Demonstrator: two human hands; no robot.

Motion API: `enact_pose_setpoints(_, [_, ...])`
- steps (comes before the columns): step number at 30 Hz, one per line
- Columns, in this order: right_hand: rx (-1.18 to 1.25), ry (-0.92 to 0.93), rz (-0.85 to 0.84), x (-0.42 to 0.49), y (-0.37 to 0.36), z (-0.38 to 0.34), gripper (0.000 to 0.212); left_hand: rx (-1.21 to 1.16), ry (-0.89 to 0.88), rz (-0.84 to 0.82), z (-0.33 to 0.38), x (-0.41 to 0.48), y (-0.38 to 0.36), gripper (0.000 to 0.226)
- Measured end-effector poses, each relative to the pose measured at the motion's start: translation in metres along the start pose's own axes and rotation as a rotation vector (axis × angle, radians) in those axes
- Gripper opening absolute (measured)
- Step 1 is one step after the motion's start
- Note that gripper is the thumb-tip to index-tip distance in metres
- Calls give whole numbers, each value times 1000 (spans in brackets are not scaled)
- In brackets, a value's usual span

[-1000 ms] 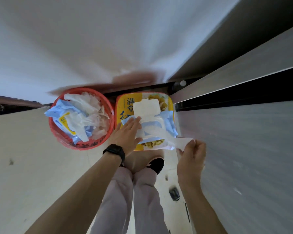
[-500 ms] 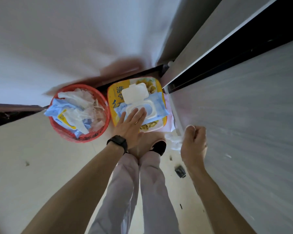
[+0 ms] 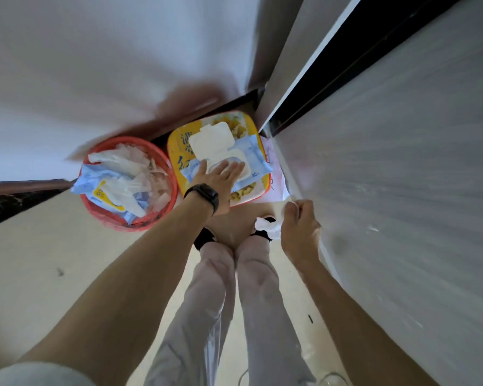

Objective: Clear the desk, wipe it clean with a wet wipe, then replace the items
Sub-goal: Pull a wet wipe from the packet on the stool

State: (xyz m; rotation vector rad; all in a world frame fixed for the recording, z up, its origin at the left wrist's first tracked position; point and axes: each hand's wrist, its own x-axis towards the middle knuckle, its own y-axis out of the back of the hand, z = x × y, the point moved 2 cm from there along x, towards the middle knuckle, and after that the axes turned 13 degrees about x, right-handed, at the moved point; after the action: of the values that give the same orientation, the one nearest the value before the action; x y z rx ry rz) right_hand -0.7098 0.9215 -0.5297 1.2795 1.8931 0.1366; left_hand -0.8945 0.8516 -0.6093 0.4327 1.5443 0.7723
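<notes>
Pale beige floor fills the lower view, seen from above past the person's legs. At left stands a red bin stuffed with crumpled white wipes and blue wrappers. Just beside it is a yellow box with a blue pack of wipes lying on top, its white lid flipped up. The left hand, a black watch at the wrist, reaches forward with the arm extended. Its fingers are straight and slightly spread, pressing flat on the pack's opening. The right hand hangs lower, its fingers curled tight round a crumpled wet wipe, close against the edge of the grey desk at right.
</notes>
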Motion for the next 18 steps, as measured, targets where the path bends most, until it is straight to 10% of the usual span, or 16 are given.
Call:
enact_pose_setpoints(5, [0, 76, -8, 2, 2, -8, 12, -430, 321, 393, -36, -3, 8, 67])
enact_pose_setpoints(11, [-34, 39, -43, 8, -9, 3, 13, -1724, 682, 217, -76, 26, 7, 88])
enact_pose_setpoints(16, [-19, -5, -34, -1, -14, 7, 14, -982, 457, 595, -35, -17, 19, 45])
enact_pose_setpoints(18, [-19, -5, -25, -3, -15, 7, 15, -552, 193, 446, -8, -22, 0, 54])
